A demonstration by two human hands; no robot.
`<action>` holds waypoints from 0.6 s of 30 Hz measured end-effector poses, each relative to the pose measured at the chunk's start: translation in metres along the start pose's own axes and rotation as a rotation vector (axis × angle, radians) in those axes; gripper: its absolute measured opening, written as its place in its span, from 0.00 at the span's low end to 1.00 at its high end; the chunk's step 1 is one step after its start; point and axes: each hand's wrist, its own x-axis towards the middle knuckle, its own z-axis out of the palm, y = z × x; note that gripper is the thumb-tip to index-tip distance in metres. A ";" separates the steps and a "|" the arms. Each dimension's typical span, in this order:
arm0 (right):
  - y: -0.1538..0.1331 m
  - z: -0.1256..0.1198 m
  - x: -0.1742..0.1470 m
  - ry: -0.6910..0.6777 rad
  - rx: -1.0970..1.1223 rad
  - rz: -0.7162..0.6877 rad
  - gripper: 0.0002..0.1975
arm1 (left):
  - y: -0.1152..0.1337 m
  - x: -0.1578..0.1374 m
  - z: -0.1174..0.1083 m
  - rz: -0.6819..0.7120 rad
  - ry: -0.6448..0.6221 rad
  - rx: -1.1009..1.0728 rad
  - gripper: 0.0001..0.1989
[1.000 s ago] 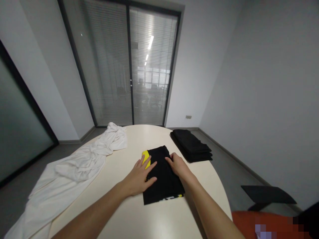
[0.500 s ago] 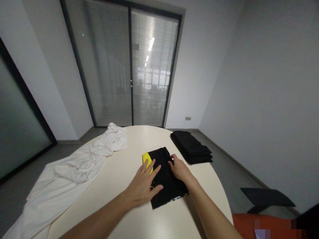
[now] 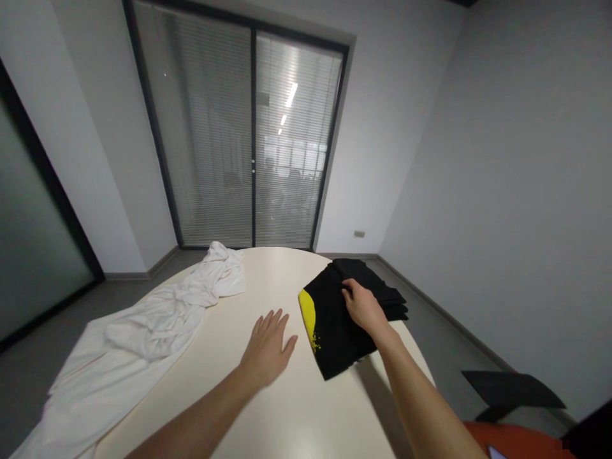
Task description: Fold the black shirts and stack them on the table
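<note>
A folded black garment with a yellow patch and yellow specks (image 3: 329, 325) is pinched along its right side by my right hand (image 3: 366, 307). It hangs slightly raised at the right of the table, its far right part overlapping a stack of folded black cloth (image 3: 377, 284) in this view. My right fingertips are curled into the fabric and partly hidden. To the left of the garment, apart from it, my left hand (image 3: 268, 344) is spread low over the tabletop, palm down and holding nothing.
A rumpled white cloth (image 3: 157, 319) lies along the left side of the round cream table (image 3: 282, 271). Beyond the table's right edge are a black chair armrest (image 3: 514, 389) and an orange seat (image 3: 523, 440). A glass partition with blinds (image 3: 205, 140) stands behind.
My right hand has moved right and away from me, taking the black garment toward the stack. My left hand has come off the garment and now sits to its left.
</note>
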 end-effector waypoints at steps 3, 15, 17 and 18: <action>0.001 -0.020 0.022 0.032 -0.037 -0.052 0.16 | 0.001 0.000 -0.002 -0.008 -0.016 0.012 0.30; 0.035 -0.087 0.128 0.136 -0.012 -0.143 0.17 | 0.002 0.003 -0.003 -0.019 -0.048 0.024 0.26; 0.046 -0.094 0.143 0.126 0.035 -0.150 0.17 | 0.003 0.004 -0.003 -0.026 -0.061 0.030 0.26; 0.052 -0.096 0.150 0.121 0.053 -0.147 0.17 | 0.003 0.004 -0.003 -0.030 -0.064 0.030 0.26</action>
